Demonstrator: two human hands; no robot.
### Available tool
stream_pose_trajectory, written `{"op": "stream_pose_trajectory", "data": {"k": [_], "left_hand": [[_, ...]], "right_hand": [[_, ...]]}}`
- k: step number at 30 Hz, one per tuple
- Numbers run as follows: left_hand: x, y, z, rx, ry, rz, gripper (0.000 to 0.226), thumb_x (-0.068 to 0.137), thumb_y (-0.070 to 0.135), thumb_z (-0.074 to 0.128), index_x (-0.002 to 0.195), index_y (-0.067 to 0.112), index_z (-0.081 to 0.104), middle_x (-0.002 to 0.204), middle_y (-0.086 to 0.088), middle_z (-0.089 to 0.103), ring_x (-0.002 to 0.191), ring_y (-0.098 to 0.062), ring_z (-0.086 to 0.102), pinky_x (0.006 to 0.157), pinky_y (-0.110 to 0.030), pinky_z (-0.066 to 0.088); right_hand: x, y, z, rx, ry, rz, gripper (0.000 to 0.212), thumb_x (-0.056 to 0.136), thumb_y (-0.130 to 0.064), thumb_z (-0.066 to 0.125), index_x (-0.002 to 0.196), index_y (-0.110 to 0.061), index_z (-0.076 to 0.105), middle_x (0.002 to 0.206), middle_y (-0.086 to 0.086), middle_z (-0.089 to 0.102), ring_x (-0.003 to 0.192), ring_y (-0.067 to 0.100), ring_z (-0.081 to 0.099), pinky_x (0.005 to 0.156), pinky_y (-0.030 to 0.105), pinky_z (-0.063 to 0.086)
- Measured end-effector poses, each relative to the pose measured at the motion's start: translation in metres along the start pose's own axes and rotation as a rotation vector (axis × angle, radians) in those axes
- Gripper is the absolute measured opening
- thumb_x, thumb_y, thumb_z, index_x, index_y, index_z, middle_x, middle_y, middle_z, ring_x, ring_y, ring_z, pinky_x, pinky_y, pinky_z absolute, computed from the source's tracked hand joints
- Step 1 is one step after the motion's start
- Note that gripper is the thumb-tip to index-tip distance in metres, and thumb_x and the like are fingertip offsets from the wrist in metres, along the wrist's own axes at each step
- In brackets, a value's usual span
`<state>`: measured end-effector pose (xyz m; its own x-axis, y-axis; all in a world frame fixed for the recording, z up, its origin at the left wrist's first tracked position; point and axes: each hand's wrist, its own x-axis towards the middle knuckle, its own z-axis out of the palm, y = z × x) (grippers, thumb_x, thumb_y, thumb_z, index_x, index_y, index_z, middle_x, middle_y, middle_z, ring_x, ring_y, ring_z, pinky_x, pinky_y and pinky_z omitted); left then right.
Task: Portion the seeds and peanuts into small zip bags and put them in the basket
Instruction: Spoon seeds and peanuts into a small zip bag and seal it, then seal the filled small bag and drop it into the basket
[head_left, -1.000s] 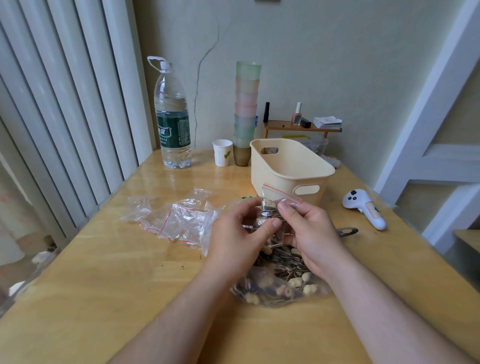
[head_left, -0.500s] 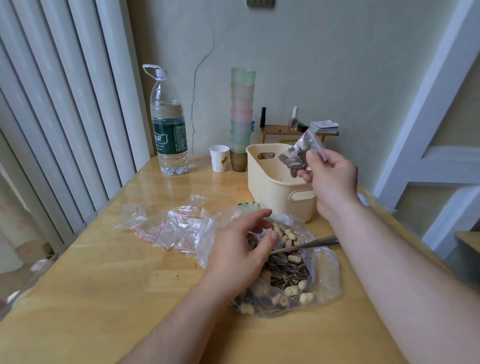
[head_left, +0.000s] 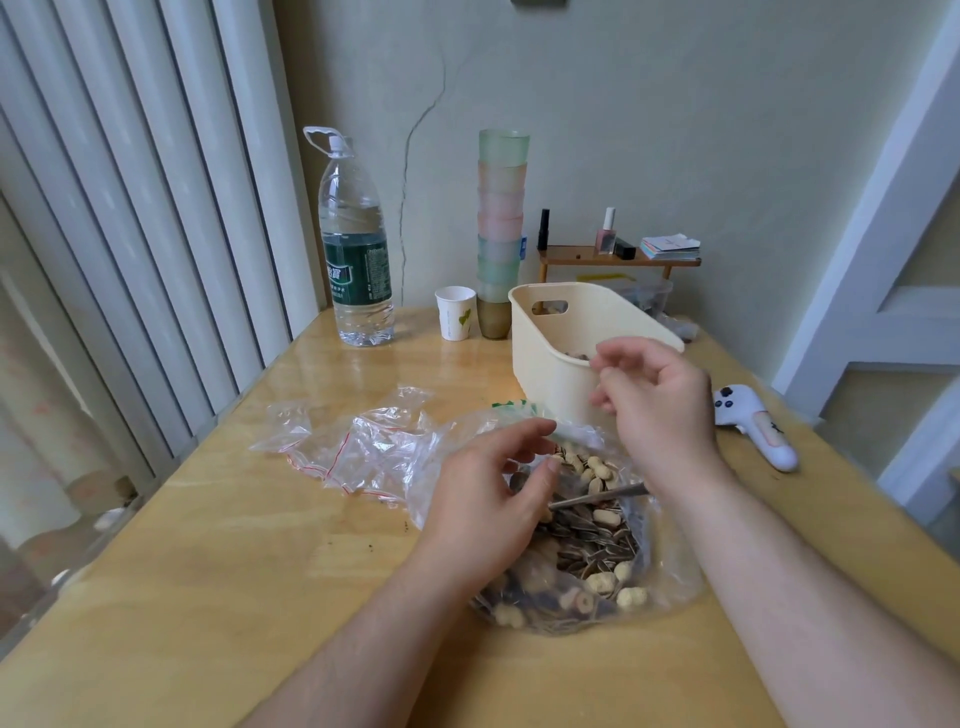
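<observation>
One wooden worktop (head_left: 218, 545) fills the scene, running from the near edge to the far wall. On its far left stands one large water bottle (head_left: 355, 249), upright, with a green label. To the right of it rises one tall stack of cups (head_left: 501, 228); their count blurs, roughly seven. One cream basket (head_left: 550, 358) sits right of centre, and something dark shows low inside it, too hidden to name. One big clear bag (head_left: 597, 551) lies open in the near middle, holding a heap of striped seeds and pale peanuts; a metal handle (head_left: 597, 498) pokes out of it to the right. Left of this bag lies a crumpled pile of empty zip bags (head_left: 358, 447) with red seal lines, too tangled to count. One white controller (head_left: 753, 426) rests at the right edge, well apart from the basket. One small paper cup (head_left: 455, 313) stands between the bottle and the cup stack.

Two bare hands are in view. The left hand (head_left: 488, 509) hovers over the big bag, its grip slack, fingers gently bent and holding nothing. The right hand (head_left: 660, 410) floats just in front of the basket's near wall, motion-blurred, fingers loosely curled, grip released and empty.
</observation>
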<state>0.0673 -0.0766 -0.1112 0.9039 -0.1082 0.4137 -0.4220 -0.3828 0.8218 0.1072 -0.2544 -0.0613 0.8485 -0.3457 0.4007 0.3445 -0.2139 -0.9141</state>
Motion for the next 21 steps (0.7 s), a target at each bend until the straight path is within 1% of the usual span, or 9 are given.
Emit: {"op": "stream_pose_trajectory", "data": {"k": [5,7,8,11,13,15,17,19,21], "left_hand": [[0.0,-0.001,-0.002,0.021,0.047,0.021,0.029,0.096,0.023,0.071,0.122,0.038,0.073,0.107,0.026,0.072,0.105,0.006,0.065,0.091,-0.021,0.054],[0.0,0.001,-0.004,0.01,0.107,0.03,0.027,0.095,0.019,0.072,0.113,0.038,0.076,0.106,0.025,0.073,0.101,0.001,0.066,0.083,-0.022,0.055],[0.001,0.002,-0.006,0.007,0.14,0.032,0.026,0.095,0.015,0.071,0.107,0.037,0.077,0.103,0.023,0.073,0.096,-0.001,0.067,0.078,-0.022,0.055],[0.015,0.004,-0.022,0.072,0.216,0.003,0.032,0.093,0.006,0.064,0.094,0.035,0.078,0.092,0.02,0.071,0.076,-0.001,0.063,0.066,-0.021,0.047],[0.031,0.003,-0.042,0.161,0.184,-0.079,0.041,0.093,0.002,0.056,0.096,0.037,0.076,0.093,0.021,0.069,0.07,0.002,0.058,0.063,-0.021,0.044],[0.045,0.0,-0.067,0.369,0.066,-0.145,0.053,0.089,-0.006,0.047,0.098,0.04,0.073,0.104,0.02,0.069,0.086,0.001,0.06,0.064,-0.016,0.045],[0.056,-0.013,-0.095,0.604,-0.065,-0.217,0.059,0.084,-0.01,0.045,0.099,0.041,0.069,0.113,0.013,0.069,0.102,-0.01,0.061,0.07,-0.014,0.046],[0.06,-0.028,-0.12,0.707,-0.103,-0.356,0.043,0.089,0.0,0.052,0.103,0.038,0.068,0.117,0.005,0.067,0.101,-0.017,0.062,0.068,-0.024,0.052],[0.057,-0.044,-0.134,0.698,-0.068,-0.486,0.022,0.093,0.019,0.065,0.111,0.033,0.064,0.113,0.001,0.066,0.091,-0.019,0.064,0.065,-0.03,0.053]], "right_hand": [[-0.036,0.02,0.006,-0.124,-0.263,-0.042,0.027,0.095,-0.013,0.071,0.095,-0.039,0.076,0.08,-0.006,0.075,0.063,0.016,0.067,0.065,0.034,0.056],[-0.039,0.022,0.01,-0.191,-0.339,-0.084,0.025,0.095,-0.016,0.07,0.095,-0.04,0.076,0.069,-0.003,0.071,0.056,0.015,0.06,0.058,0.029,0.05],[-0.04,0.021,0.012,-0.219,-0.364,-0.108,0.024,0.094,-0.017,0.069,0.095,-0.04,0.076,0.067,-0.007,0.069,0.054,0.011,0.058,0.057,0.025,0.048],[-0.048,0.019,0.017,-0.355,-0.373,-0.24,0.021,0.092,-0.016,0.07,0.098,-0.034,0.078,0.079,-0.024,0.065,0.068,-0.001,0.06,0.068,0.005,0.039],[-0.049,0.023,0.02,-0.443,-0.4,-0.311,0.02,0.091,-0.016,0.07,0.1,-0.031,0.079,0.094,-0.022,0.066,0.079,-0.01,0.058,0.077,0.002,0.038],[-0.049,0.027,0.019,-0.47,-0.435,-0.311,0.02,0.092,-0.017,0.069,0.103,-0.032,0.079,0.102,-0.02,0.067,0.083,-0.009,0.059,0.083,0.01,0.045],[-0.049,0.029,0.019,-0.474,-0.462,-0.289,0.021,0.094,-0.018,0.068,0.105,-0.032,0.079,0.105,-0.02,0.067,0.083,-0.009,0.058,0.085,0.016,0.047],[-0.05,0.028,0.019,-0.474,-0.467,-0.286,0.022,0.094,-0.019,0.068,0.106,-0.033,0.078,0.105,-0.02,0.066,0.083,-0.011,0.056,0.085,0.016,0.045],[-0.05,0.029,0.018,-0.464,-0.466,-0.272,0.021,0.093,-0.019,0.069,0.105,-0.034,0.078,0.104,-0.021,0.066,0.083,-0.012,0.056,0.084,0.015,0.044]]}}
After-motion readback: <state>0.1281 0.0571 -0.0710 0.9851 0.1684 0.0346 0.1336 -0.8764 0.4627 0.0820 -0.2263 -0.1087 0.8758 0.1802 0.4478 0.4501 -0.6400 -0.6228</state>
